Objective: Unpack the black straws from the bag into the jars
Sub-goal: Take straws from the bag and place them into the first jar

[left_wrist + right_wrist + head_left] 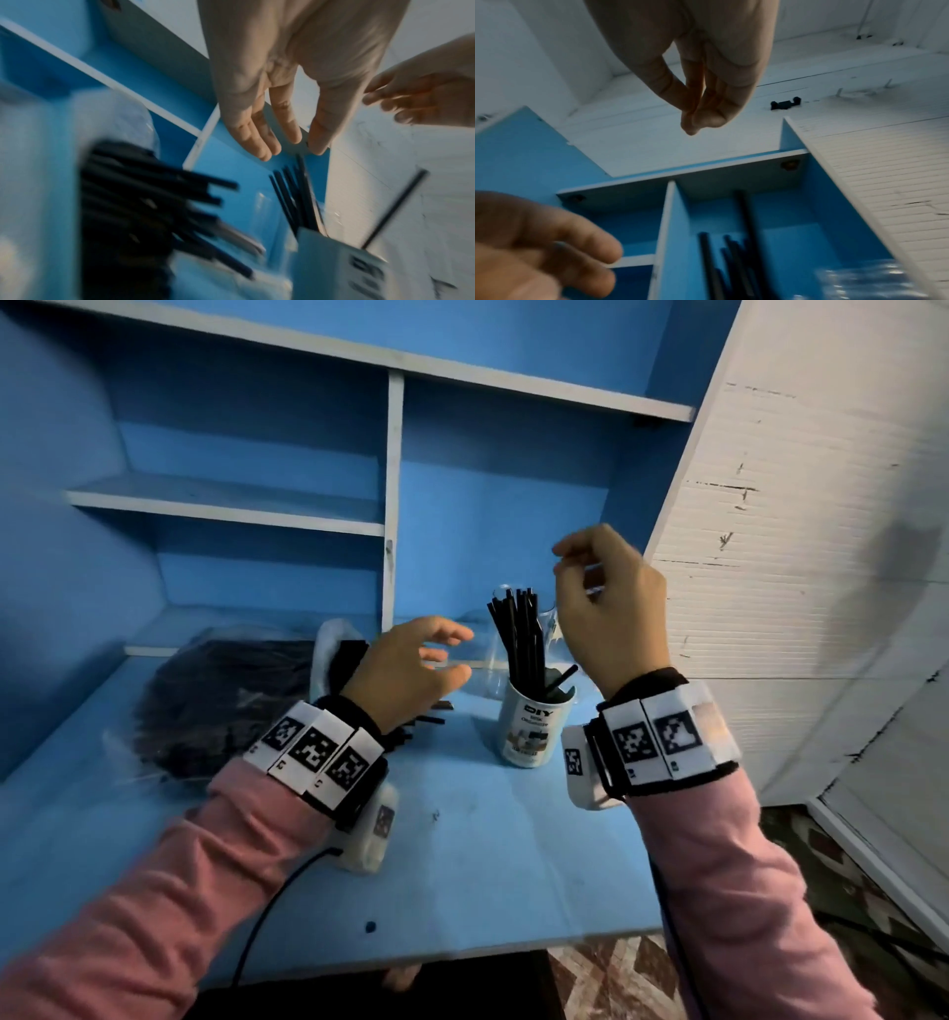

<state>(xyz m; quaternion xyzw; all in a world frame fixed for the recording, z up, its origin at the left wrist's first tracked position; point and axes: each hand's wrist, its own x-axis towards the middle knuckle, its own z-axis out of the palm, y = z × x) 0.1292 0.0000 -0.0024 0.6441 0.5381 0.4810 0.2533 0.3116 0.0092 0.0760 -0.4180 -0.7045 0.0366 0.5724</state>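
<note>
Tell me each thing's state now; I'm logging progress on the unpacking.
Bag: lying on the desk, mouth open, full of straws.
Jar: upright, holding a bunch of straws.
Glass: behind the jar, contents unclear.
Left hand: open, empty.
Right hand: above the jar, fingers pinched, empty.

Home room: blue shelving unit (390,505), patterned floor (616,983).

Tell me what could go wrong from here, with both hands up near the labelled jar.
1. The straws in the labelled jar fan out; one short straw leans over the rim, so the empty right hand could snag it coming down.
2. The left hand hovers open just beside the jar and might tip it.
3. Loose straws stick out of the bag and could roll off.
</note>
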